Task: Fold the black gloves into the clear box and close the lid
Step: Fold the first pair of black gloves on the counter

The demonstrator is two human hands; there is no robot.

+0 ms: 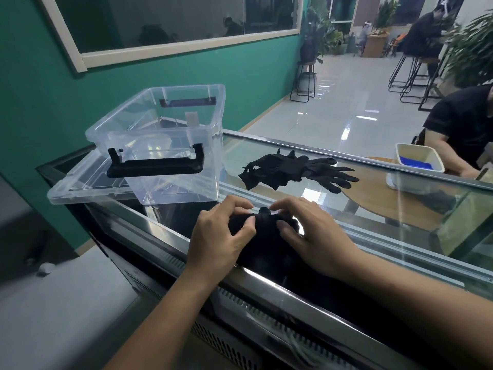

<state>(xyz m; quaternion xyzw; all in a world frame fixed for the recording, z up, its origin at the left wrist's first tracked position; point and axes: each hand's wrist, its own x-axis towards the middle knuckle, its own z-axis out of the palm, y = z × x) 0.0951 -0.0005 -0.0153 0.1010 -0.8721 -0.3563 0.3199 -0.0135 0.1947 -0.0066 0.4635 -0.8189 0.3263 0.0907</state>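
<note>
A bunched black glove (266, 231) lies on the glass counter top near its front edge. My left hand (221, 236) pinches its left side and my right hand (312, 236) presses on its right side. Further back lies a loose heap of more black gloves (298, 169), fingers pointing right. The clear box (160, 140) stands open and empty at the left, with black handles. Its clear lid (80, 190) lies flat under and beside it.
The glass counter (373, 217) has a metal frame and a dark vented front. A white tub (416, 169) with something blue inside sits at the right. A person in black sits behind it. A green wall is at the left.
</note>
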